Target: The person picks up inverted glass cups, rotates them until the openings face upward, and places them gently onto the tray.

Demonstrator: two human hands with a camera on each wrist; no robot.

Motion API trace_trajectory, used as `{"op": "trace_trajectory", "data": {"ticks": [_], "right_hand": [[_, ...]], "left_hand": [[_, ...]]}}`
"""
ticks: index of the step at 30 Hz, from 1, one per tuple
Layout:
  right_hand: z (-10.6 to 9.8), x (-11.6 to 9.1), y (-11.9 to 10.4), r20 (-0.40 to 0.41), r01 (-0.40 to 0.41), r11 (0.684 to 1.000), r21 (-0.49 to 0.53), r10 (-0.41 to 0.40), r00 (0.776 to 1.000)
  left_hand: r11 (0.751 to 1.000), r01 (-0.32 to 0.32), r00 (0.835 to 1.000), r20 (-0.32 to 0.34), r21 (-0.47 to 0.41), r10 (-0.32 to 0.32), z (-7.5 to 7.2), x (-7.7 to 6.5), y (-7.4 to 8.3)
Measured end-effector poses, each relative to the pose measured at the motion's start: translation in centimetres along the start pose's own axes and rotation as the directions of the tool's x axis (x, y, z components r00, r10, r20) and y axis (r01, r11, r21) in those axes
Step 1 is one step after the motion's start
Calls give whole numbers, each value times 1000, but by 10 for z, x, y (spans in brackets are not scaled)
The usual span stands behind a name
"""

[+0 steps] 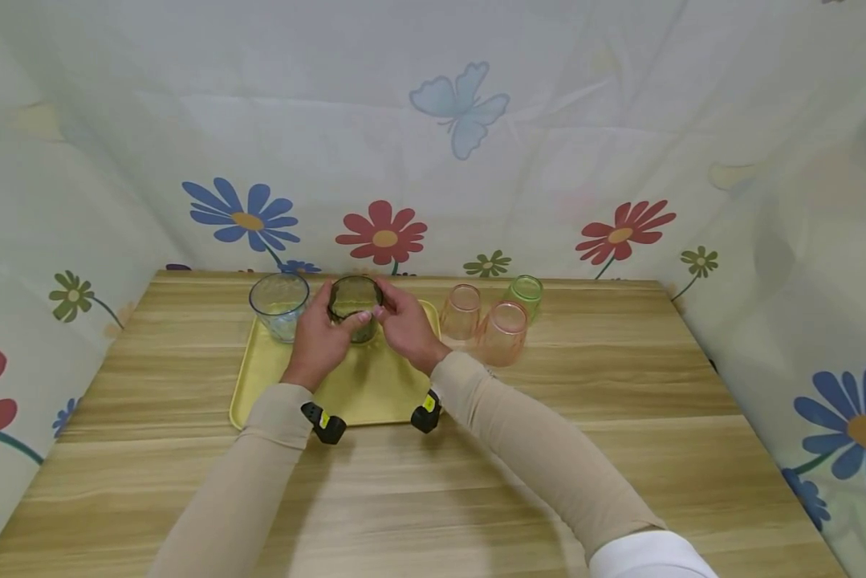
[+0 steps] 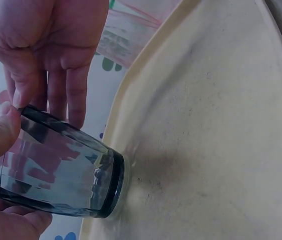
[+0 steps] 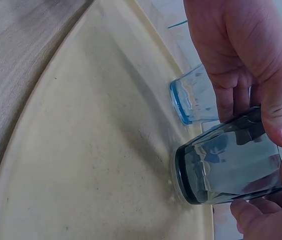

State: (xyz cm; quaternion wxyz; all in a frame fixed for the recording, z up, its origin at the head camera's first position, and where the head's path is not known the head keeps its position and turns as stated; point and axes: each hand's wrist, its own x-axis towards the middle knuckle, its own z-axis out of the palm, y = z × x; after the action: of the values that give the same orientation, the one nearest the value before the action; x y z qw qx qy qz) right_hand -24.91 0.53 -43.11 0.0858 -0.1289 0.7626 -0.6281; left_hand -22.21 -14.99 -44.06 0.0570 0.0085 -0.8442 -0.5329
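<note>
A smoky dark-tinted glass [image 1: 356, 305] stands upright between both hands at the back of the yellow tray [image 1: 385, 401]. My left hand [image 1: 319, 341] grips its left side, thumb near the rim. From the right, my right hand [image 1: 409, 331] holds it the same way, and the two thumbs meet at the near side. In the right wrist view the glass's thick base [image 3: 183, 175] is at the tray surface; whether it fully touches I cannot tell. A clear blue-rimmed glass [image 1: 279, 301] stands upright on the tray's back left, beside my left hand.
Right of the tray, two pink glasses [image 1: 503, 337] and a green glass [image 1: 525, 295] stand upside down on the wooden table [image 1: 620, 385]. A flower-printed curtain [image 1: 534, 201] hangs behind the table's back edge.
</note>
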Motion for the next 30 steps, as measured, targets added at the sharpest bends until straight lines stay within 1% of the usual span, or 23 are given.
{"op": "trace_trajectory", "data": {"ticks": [8,12,14,16,18,21,26,30], "right_hand": [[-1,-1,2,15,2,998,-62,-1,1000],[-1,0,2,26,24,994,-102,-21,999],[-1,0,2,32,29,988,-152,-24,999],[-3,-1,1,44,28,974,-225,-19,999],[-4,-3,-1,62,32,950,-310,-13,998],[-7,-5,-3,110,66,900,-431,-20,994],[-12,-8,-4,203,159,815,-556,-52,978],[-16,-10,-6,242,222,737,-639,-81,967]], "left_hand": [[1000,1,1000,8,5,-1,-1,-2,-1],[1000,18,1000,22,24,-19,-3,-2,-1],[999,24,999,34,45,-26,-4,-1,-1],[997,20,999,42,75,-24,-4,-1,0],[994,7,999,45,107,-12,-5,0,1],[988,-15,999,52,152,7,-6,-1,3],[975,-35,997,70,221,20,-10,-2,5],[962,-58,994,105,266,31,-12,-5,6]]}}
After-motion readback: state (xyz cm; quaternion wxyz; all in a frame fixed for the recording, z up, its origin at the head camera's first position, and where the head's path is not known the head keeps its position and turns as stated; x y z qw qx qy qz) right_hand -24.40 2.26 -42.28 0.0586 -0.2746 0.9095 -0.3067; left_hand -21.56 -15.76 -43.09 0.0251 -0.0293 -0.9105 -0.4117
